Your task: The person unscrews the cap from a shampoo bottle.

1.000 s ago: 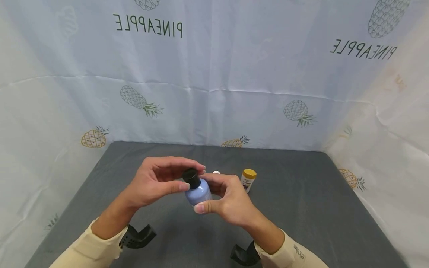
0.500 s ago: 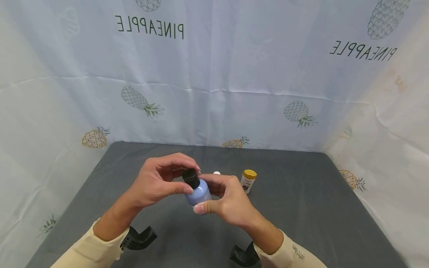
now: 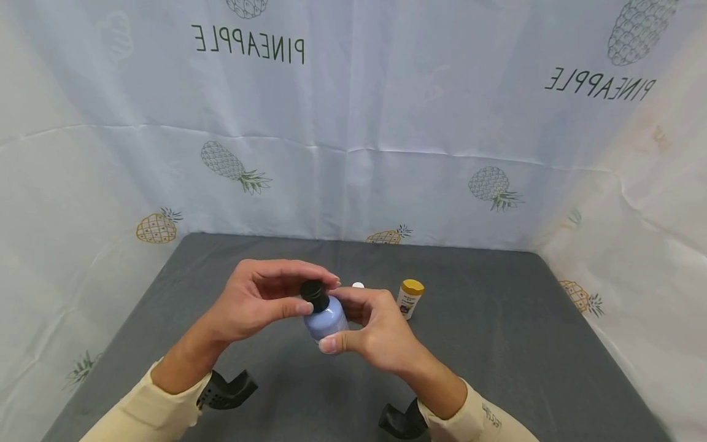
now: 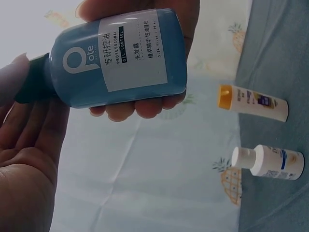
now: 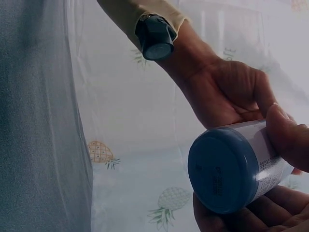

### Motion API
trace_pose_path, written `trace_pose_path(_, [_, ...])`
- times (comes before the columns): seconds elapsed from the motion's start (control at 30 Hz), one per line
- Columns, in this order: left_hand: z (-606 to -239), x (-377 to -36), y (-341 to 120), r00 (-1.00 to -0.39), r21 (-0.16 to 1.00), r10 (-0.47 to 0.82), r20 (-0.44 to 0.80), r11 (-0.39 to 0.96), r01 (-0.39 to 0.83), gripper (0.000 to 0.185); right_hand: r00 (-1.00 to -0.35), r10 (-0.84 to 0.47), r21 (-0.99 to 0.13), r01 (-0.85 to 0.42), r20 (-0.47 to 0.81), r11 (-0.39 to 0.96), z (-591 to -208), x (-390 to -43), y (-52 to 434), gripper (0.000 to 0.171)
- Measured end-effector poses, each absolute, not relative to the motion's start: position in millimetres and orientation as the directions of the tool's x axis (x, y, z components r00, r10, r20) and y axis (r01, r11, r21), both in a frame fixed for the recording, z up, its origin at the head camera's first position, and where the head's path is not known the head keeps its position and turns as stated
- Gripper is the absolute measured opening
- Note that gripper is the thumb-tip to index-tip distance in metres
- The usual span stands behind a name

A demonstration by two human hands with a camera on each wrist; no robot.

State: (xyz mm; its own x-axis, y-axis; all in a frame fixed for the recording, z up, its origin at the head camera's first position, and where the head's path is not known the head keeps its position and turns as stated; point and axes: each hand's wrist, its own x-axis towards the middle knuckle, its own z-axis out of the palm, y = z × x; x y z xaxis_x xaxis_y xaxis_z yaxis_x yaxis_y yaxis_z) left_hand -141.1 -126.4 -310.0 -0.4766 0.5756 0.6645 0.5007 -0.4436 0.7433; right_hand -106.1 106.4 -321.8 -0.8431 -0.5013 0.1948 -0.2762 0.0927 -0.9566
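A blue shampoo bottle (image 3: 327, 319) with a black cap (image 3: 313, 296) is held up over the table, its cap leaning left in the head view. My right hand (image 3: 383, 331) grips the bottle's body between thumb and fingers. At the cap, my left hand (image 3: 251, 301) has its thumb on the near side and its fingers reaching round behind. The left wrist view shows the bottle's white label (image 4: 135, 50) with "Oil Control" print, and the thumb pressed on the cap. In the right wrist view the bottle's flat base (image 5: 219, 171) faces the camera.
On the grey table (image 3: 486, 344), beyond the right hand, stands a white bottle with a yellow cap (image 3: 411, 287). Beside it, a white-capped bottle (image 4: 275, 162) is mostly hidden by that hand in the head view. Pineapple-print curtains (image 3: 353, 190) border the table's back and sides.
The left thumb and fingers shifted round the cap half a second ago and are now back near their earlier position. The right hand and bottle have hardly moved.
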Motion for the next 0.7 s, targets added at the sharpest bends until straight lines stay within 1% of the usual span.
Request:
trace_pose_path(0.2, [-309.8, -139.4, -124.8, -0.516, 0.738, 0.534, 0.670, -0.405, 0.539, 0.040, -0.844, -0.498, -0.954, -0.284, 0.201, 0.096, -321.8, -105.3, 106.2, 0.056])
trace_pose_path(0.37, [-309.4, -137.0, -125.1, -0.568, 0.764, 0.521, 0.637, -0.327, 0.556, 0.036, -0.848, -0.492, -0.955, -0.280, 0.196, 0.103, -320.4, -105.1, 105.3, 0.058])
trace_pose_path(0.43, [-309.8, -136.4, -125.4, -0.577, 0.771, 0.523, 0.628, -0.319, 0.551, 0.038, -0.846, -0.495, -0.955, -0.280, 0.197, 0.099, -320.6, -105.0, 105.0, 0.058])
trace_pose_path(0.53, [-310.4, -136.7, -126.5, -0.566, 0.776, 0.537, 0.625, -0.347, 0.527, 0.042, -0.845, -0.496, -0.955, -0.280, 0.200, 0.093, -321.1, -105.3, 104.4, 0.058])
trace_pose_path(0.7, [-310.5, -139.4, -130.6, -0.505, 0.755, 0.565, 0.653, -0.434, 0.491, 0.045, -0.846, -0.494, -0.956, -0.280, 0.201, 0.091, -321.8, -106.0, 102.8, 0.058])
